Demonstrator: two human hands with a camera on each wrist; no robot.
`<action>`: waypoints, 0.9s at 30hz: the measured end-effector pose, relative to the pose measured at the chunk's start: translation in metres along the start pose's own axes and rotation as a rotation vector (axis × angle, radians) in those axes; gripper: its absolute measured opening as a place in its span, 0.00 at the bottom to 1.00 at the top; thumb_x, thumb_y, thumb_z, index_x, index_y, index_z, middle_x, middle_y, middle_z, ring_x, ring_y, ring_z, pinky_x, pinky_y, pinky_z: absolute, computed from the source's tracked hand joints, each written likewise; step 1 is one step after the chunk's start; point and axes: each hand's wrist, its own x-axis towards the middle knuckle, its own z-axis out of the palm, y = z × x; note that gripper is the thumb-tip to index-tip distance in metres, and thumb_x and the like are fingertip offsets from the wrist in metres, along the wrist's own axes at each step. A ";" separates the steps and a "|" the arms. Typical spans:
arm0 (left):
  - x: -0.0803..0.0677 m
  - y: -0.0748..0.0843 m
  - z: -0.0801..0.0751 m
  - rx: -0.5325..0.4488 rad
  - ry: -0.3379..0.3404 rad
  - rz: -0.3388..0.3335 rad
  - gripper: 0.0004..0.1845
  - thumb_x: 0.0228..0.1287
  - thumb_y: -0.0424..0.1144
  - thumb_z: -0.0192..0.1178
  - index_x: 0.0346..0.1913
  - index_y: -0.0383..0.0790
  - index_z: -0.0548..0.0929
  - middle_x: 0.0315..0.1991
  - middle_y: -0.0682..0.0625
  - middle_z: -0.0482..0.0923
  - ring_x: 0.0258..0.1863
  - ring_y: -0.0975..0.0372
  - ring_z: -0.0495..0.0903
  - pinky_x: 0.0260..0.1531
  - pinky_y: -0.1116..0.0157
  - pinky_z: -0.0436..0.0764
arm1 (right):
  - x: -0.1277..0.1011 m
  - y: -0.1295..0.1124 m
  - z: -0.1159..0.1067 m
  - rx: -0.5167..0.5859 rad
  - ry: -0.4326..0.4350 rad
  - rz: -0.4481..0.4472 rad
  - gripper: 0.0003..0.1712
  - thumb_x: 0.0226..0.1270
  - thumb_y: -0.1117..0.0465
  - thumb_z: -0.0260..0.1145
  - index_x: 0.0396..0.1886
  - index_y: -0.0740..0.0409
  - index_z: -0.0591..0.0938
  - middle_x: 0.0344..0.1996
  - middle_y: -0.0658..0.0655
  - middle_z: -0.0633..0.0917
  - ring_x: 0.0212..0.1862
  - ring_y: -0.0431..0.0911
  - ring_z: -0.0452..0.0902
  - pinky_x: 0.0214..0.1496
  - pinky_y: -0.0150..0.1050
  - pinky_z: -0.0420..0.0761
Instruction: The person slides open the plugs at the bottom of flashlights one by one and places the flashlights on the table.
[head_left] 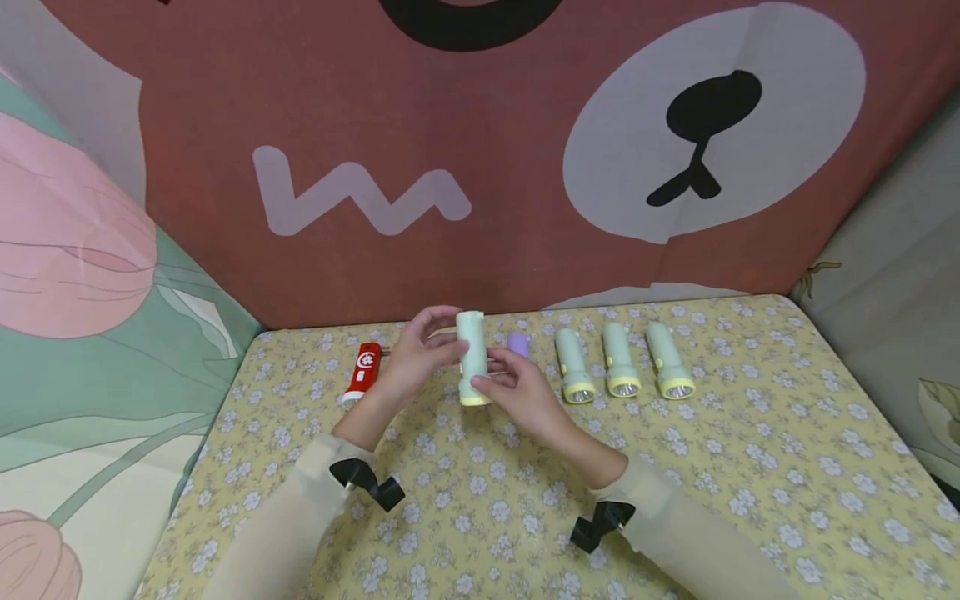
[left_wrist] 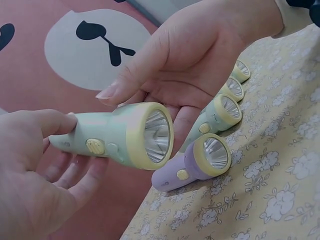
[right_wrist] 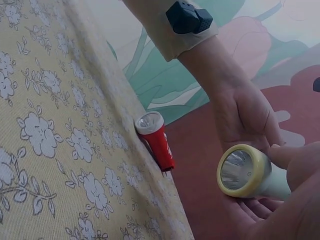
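Observation:
A mint-green flashlight (head_left: 472,358) with a pale yellow rim is held up above the table, its lens end toward me. My left hand (head_left: 420,354) pinches the rear part of its body between thumb and fingers. At the lens end, my right hand (head_left: 531,398) holds it with the thumb across the front and the fingers behind. In the left wrist view, the yellow slide switch on the flashlight (left_wrist: 117,135) faces the camera. Behind my right hand, a purple flashlight (head_left: 518,343) lies on the table, partly hidden.
Three more mint-green flashlights lie in a row to the right, the nearest one (head_left: 573,367) beside the purple one. A red flashlight (head_left: 363,371) with a white head lies at left. A flowered yellow cloth (head_left: 480,517) covers the table; a printed bear curtain (head_left: 517,167) hangs behind.

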 end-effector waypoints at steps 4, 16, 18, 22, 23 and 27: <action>0.000 -0.001 0.002 0.036 -0.015 0.059 0.26 0.68 0.26 0.64 0.67 0.36 0.71 0.64 0.40 0.72 0.61 0.48 0.77 0.54 0.51 0.83 | 0.000 0.000 -0.001 -0.014 -0.002 0.024 0.30 0.73 0.59 0.69 0.70 0.62 0.74 0.56 0.61 0.83 0.55 0.54 0.83 0.53 0.44 0.85; -0.003 -0.001 0.009 0.083 -0.019 0.209 0.25 0.64 0.20 0.64 0.63 0.28 0.71 0.63 0.37 0.73 0.60 0.45 0.77 0.53 0.60 0.84 | 0.001 0.005 -0.001 -0.025 -0.001 0.013 0.28 0.72 0.60 0.69 0.68 0.63 0.76 0.55 0.62 0.83 0.56 0.54 0.82 0.54 0.42 0.84; -0.003 -0.002 0.009 0.083 -0.025 0.224 0.25 0.64 0.19 0.64 0.63 0.28 0.71 0.63 0.37 0.72 0.60 0.46 0.77 0.54 0.60 0.84 | 0.001 0.005 -0.002 -0.035 0.003 0.008 0.28 0.72 0.60 0.69 0.68 0.64 0.76 0.56 0.62 0.83 0.56 0.54 0.82 0.54 0.43 0.84; -0.004 -0.003 0.010 0.076 -0.034 0.250 0.26 0.63 0.18 0.64 0.63 0.28 0.71 0.63 0.38 0.71 0.60 0.46 0.77 0.54 0.58 0.84 | 0.002 0.006 -0.001 -0.059 0.011 -0.006 0.27 0.72 0.63 0.68 0.68 0.66 0.75 0.56 0.65 0.83 0.56 0.57 0.82 0.55 0.45 0.84; -0.004 -0.004 0.010 0.076 -0.035 0.256 0.26 0.63 0.18 0.64 0.63 0.27 0.71 0.63 0.37 0.71 0.60 0.46 0.77 0.54 0.58 0.84 | 0.002 0.007 -0.001 -0.064 0.013 -0.009 0.27 0.72 0.64 0.68 0.68 0.67 0.75 0.56 0.66 0.83 0.56 0.58 0.82 0.55 0.45 0.84; -0.005 -0.005 0.011 0.084 -0.041 0.274 0.26 0.62 0.18 0.65 0.62 0.27 0.71 0.62 0.37 0.72 0.59 0.46 0.77 0.53 0.58 0.84 | 0.004 0.009 0.000 -0.067 0.027 -0.016 0.26 0.71 0.68 0.68 0.66 0.69 0.76 0.55 0.68 0.84 0.56 0.60 0.82 0.57 0.48 0.84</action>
